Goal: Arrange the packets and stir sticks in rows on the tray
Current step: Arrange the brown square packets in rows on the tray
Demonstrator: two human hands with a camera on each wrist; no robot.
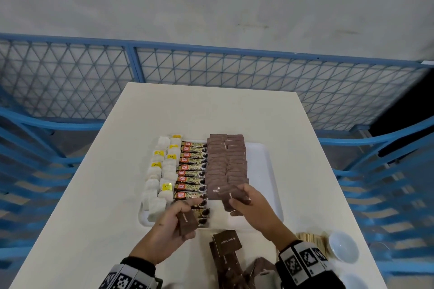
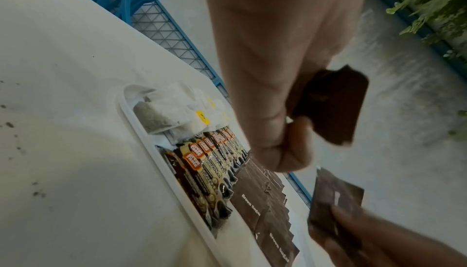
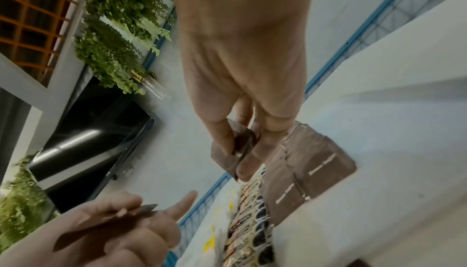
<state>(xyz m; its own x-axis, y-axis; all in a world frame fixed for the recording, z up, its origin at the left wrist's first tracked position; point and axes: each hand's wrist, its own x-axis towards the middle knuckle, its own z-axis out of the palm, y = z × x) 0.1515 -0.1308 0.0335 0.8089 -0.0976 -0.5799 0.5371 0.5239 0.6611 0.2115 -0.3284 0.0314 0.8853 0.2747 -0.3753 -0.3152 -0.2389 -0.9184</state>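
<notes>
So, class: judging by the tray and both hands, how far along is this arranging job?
Done: tea bags, coffee sticks and two brown sugar rows line the tray. In hand: left hand and right hand each hold sugar packets. Left: loose packets and stir sticks on the table.

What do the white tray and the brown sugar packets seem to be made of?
White rectangular tray: probably plastic, smooth, with a rounded moulded rim. Brown square sugar packets: apparently matte paper, thin and flat, with serrated edges in the left wrist view.

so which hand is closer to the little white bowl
Right. The right hand is over the tray, toward the white bowl at the table's right edge; the left hand is farther left.
</notes>
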